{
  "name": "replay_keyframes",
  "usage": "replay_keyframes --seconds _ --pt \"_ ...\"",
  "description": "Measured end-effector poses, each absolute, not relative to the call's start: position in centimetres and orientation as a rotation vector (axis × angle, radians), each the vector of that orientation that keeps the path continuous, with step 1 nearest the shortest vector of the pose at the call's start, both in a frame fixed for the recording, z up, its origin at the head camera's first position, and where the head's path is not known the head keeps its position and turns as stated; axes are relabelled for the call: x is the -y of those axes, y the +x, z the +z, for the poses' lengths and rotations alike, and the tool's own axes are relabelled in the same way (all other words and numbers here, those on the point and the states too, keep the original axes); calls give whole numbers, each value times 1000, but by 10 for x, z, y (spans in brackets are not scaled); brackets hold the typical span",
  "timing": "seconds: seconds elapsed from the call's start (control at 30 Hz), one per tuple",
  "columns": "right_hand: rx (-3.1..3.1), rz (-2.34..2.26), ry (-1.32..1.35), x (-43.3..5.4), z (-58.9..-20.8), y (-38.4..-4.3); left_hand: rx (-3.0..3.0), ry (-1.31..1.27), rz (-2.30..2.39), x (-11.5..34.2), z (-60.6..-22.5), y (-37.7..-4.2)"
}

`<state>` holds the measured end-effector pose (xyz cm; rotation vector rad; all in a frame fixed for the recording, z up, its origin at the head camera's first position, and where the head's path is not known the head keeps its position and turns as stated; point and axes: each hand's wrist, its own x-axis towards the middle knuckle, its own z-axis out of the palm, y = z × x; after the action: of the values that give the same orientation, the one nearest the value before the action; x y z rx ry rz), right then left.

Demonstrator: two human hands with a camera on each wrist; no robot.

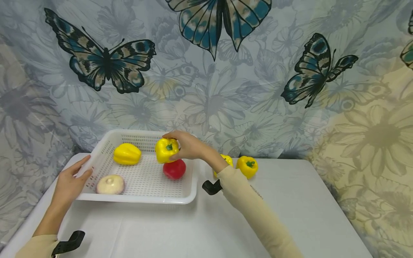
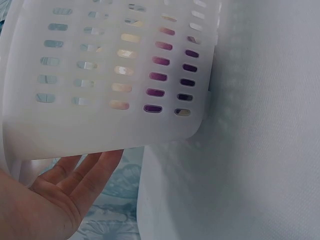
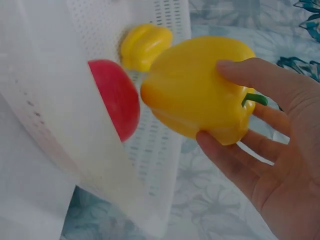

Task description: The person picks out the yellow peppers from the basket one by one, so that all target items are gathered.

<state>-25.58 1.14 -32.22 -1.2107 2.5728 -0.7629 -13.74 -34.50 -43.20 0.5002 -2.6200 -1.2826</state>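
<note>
My right hand (image 1: 188,145) grips a yellow bell pepper (image 3: 200,90) between thumb and fingers, its green stem toward the palm. The pepper is over the right part of the white perforated basket (image 1: 142,197), just above a round red vegetable (image 1: 174,170). Also in the basket are another yellow bell pepper (image 1: 127,154) at the back left and a pale onion-like bulb (image 1: 110,184) at the front left. My left hand (image 1: 69,181) is at the basket's left end, fingers fairly straight and spread against its rim; the left wrist view shows them beside the slotted wall.
Two more yellow bell peppers stand on the white table (image 1: 290,204) right of the basket; one pepper (image 1: 247,167) shows whole, the other pepper (image 1: 227,159) is partly behind my right forearm. A butterfly-patterned cloth (image 1: 213,100) hangs close behind the table.
</note>
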Motion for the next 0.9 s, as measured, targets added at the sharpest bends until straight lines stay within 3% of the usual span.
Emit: replay_keyframes --seconds 0.9 --pt "-2652 -887 -1218 -90 -305 -242 2627 521 -1240 337 -422 -133"
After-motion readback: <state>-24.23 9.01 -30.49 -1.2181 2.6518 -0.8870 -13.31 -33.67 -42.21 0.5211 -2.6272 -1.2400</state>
